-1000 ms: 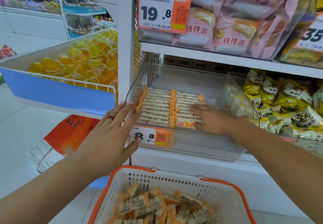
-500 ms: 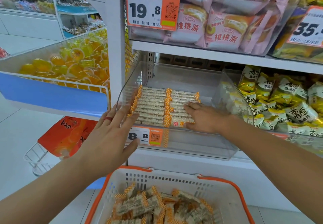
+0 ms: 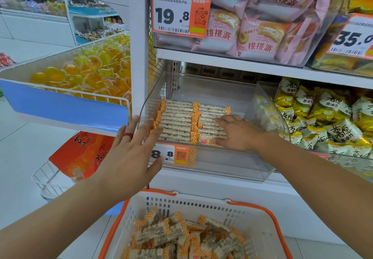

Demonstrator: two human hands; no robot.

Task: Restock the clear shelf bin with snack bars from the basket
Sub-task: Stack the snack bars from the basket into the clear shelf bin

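Shop shelving: white shelf across the frame's upper half, clear shelf bin at centre beneath it.
Snack bars: two neat rows in the bin; number hard to count.
Basket: one, bottom centre, cut off below, holding a loose heap of bars.
Right hand: inside the bin, fingers flat on the right row.
Left hand: fingers spread, at the bin's left front corner; contact unclear.

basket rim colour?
Orange rim on a white basket; clearest in the head view.
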